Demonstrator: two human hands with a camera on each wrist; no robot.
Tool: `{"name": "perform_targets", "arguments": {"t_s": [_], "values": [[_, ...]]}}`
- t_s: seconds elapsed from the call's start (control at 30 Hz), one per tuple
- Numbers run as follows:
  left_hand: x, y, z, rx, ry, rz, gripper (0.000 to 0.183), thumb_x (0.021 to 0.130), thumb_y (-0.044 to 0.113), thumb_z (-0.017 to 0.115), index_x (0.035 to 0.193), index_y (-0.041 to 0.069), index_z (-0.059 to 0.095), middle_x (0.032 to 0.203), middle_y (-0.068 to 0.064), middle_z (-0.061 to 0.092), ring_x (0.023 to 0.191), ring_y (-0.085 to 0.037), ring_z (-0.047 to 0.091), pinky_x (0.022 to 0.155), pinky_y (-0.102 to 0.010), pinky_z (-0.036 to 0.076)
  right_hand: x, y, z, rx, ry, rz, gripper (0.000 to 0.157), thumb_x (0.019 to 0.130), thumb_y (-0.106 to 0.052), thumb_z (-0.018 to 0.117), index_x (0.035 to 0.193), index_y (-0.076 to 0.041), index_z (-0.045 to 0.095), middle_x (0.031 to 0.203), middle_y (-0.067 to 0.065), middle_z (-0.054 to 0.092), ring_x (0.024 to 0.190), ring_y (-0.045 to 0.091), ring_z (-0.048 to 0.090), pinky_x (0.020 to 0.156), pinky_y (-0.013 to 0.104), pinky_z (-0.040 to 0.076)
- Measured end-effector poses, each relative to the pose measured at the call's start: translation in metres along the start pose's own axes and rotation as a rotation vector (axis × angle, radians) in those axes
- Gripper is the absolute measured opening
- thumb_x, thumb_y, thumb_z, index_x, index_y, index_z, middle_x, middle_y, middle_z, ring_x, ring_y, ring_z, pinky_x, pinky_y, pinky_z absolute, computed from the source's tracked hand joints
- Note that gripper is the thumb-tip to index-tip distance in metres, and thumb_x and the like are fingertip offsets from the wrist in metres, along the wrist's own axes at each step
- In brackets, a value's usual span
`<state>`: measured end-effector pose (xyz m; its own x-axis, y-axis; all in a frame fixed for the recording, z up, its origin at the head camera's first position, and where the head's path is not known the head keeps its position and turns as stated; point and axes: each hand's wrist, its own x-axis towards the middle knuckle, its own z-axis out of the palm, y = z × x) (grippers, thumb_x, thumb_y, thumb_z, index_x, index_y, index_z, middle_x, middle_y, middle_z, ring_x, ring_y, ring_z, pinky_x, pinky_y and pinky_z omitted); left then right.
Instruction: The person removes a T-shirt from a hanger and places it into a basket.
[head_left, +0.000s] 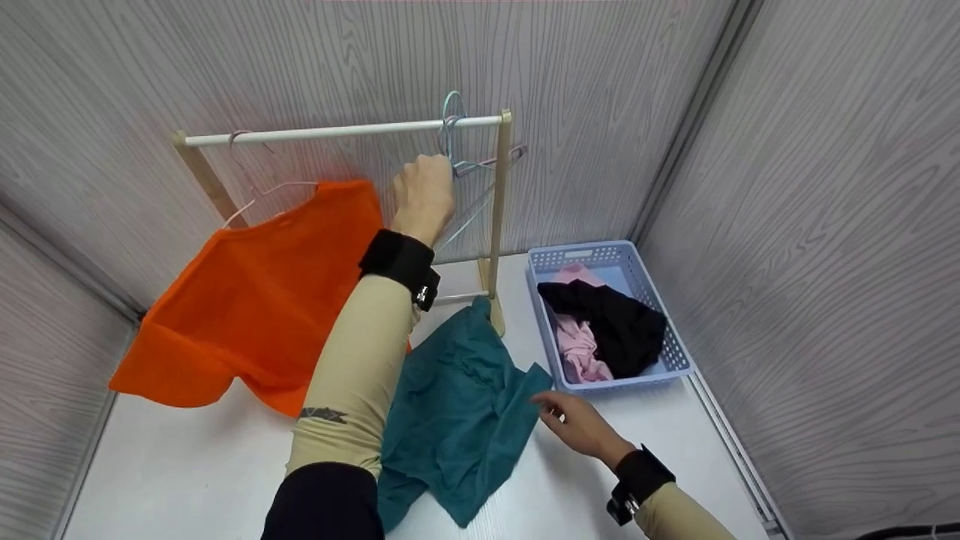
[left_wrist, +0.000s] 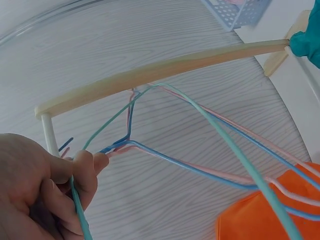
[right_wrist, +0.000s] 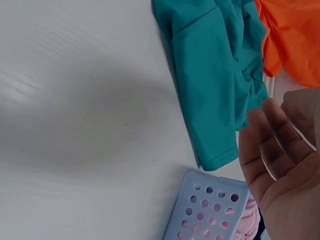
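Observation:
My left hand (head_left: 424,191) is up by the right end of a small rack's white rail (head_left: 337,131). In the left wrist view its fingers grip a light green clothes hanger (left_wrist: 235,152). Just behind it, blue and pink hangers (left_wrist: 185,167) stay hooked near the rail's end. A teal garment (head_left: 457,405) lies crumpled on the table below. Beside the garment's right edge is my right hand (head_left: 581,427), fingers loosely bent and holding nothing; whether the fingertips touch the cloth I cannot tell.
An orange T-shirt (head_left: 277,270) hangs on a pink hanger at the rack's left. A blue perforated basket (head_left: 534,300) with black and pink clothes stands to the right. Grey wood-grain walls (head_left: 600,90) enclose the white table (head_left: 172,465).

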<state>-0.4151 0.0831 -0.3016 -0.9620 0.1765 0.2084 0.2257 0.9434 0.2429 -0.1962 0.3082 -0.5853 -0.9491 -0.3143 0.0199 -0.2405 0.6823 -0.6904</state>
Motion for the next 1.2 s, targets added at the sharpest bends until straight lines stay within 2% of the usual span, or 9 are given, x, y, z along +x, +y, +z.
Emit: {"name": "perform_targets", "arguments": {"t_s": [0.1, 0.23, 0.5, 0.6, 0.7, 0.8, 0.9, 1.03, 1.2], "values": [[-0.001, -0.004, 0.005, 0.008, -0.005, 0.010, 0.019, 0.095, -0.003, 0.047, 0.091, 0.002, 0.065, 0.081, -0.004, 0.050, 0.074, -0.018, 0.050, 0.064, -0.034, 0.046, 0.001, -0.002, 0.005, 0.003, -0.002, 0.000, 0.025, 0.098, -0.009, 0.054, 0.122, -0.005, 0.063, 0.101, 0.010, 0.069, 0.087, 0.013, 0.060, 0.079, 0.042, 0.054], [-0.005, -0.011, 0.012, 0.013, -0.031, 0.006, 0.017, 0.093, -0.003, 0.049, 0.090, 0.002, 0.064, 0.078, -0.004, 0.048, 0.069, -0.017, 0.045, 0.059, -0.032, 0.041, 0.005, -0.007, 0.012, 0.025, -0.020, -0.016, 0.026, 0.098, -0.009, 0.053, 0.121, -0.002, 0.063, 0.099, 0.009, 0.069, 0.086, 0.013, 0.060, 0.078, 0.040, 0.054], [-0.013, -0.031, 0.008, -0.007, -0.064, -0.032, 0.013, 0.092, 0.000, 0.051, 0.091, 0.003, 0.063, 0.079, -0.006, 0.049, 0.071, -0.020, 0.049, 0.064, -0.034, 0.045, 0.014, -0.012, 0.019, 0.012, -0.057, -0.043, 0.026, 0.097, -0.007, 0.055, 0.120, 0.003, 0.063, 0.101, 0.015, 0.069, 0.086, 0.014, 0.061, 0.077, 0.034, 0.053], [-0.017, -0.041, 0.005, 0.006, -0.089, -0.038, 0.015, 0.092, 0.003, 0.050, 0.096, 0.003, 0.065, 0.087, -0.010, 0.060, 0.082, -0.026, 0.061, 0.074, -0.040, 0.053, 0.018, -0.014, 0.021, 0.006, -0.060, -0.050, 0.026, 0.096, -0.006, 0.055, 0.120, 0.002, 0.063, 0.101, 0.013, 0.069, 0.088, 0.017, 0.061, 0.079, 0.038, 0.053], [-0.026, -0.054, 0.003, -0.010, -0.106, -0.046, 0.022, 0.095, 0.009, 0.048, 0.105, 0.003, 0.067, 0.096, -0.013, 0.066, 0.089, -0.030, 0.063, 0.080, -0.043, 0.054, 0.023, -0.017, 0.021, -0.012, -0.060, -0.051, 0.027, 0.095, -0.005, 0.056, 0.120, 0.002, 0.062, 0.100, 0.011, 0.067, 0.089, 0.019, 0.061, 0.080, 0.038, 0.053], [-0.040, -0.071, 0.001, -0.049, -0.102, -0.050, 0.027, 0.098, 0.014, 0.047, 0.114, 0.005, 0.067, 0.096, -0.013, 0.065, 0.085, -0.030, 0.061, 0.078, -0.042, 0.053, 0.033, -0.020, 0.023, -0.050, -0.057, -0.023, 0.029, 0.094, -0.006, 0.057, 0.123, 0.001, 0.061, 0.106, 0.011, 0.066, 0.096, 0.022, 0.061, 0.083, 0.039, 0.053], [-0.056, -0.094, 0.001, -0.082, -0.077, -0.047, 0.029, 0.100, 0.019, 0.046, 0.114, 0.005, 0.067, 0.094, -0.013, 0.064, 0.082, -0.030, 0.060, 0.076, -0.043, 0.053, 0.046, -0.025, 0.026, -0.092, -0.040, 0.026, 0.035, 0.093, -0.009, 0.061, 0.127, -0.002, 0.058, 0.117, 0.017, 0.061, 0.105, 0.030, 0.060, 0.089, 0.048, 0.051], [-0.085, -0.129, 0.008, -0.121, -0.062, -0.045, 0.030, 0.101, 0.022, 0.046, 0.112, 0.005, 0.068, 0.097, -0.015, 0.067, 0.087, -0.034, 0.064, 0.077, -0.048, 0.053, 0.063, -0.037, 0.043, -0.146, -0.016, 0.085, 0.049, 0.090, -0.017, 0.067, 0.136, -0.009, 0.052, 0.134, 0.023, 0.047, 0.123, 0.041, 0.049, 0.092, 0.057, 0.049], [-0.132, -0.167, 0.036, -0.172, -0.118, -0.066, 0.031, 0.101, 0.023, 0.047, 0.117, 0.007, 0.068, 0.104, -0.014, 0.070, 0.087, -0.034, 0.065, 0.077, -0.049, 0.054, 0.074, -0.051, 0.081, -0.207, -0.165, 0.127, 0.066, 0.091, -0.041, 0.066, 0.149, -0.023, 0.040, 0.158, 0.021, 0.017, 0.144, 0.048, 0.019, 0.095, 0.069, 0.042]]}}
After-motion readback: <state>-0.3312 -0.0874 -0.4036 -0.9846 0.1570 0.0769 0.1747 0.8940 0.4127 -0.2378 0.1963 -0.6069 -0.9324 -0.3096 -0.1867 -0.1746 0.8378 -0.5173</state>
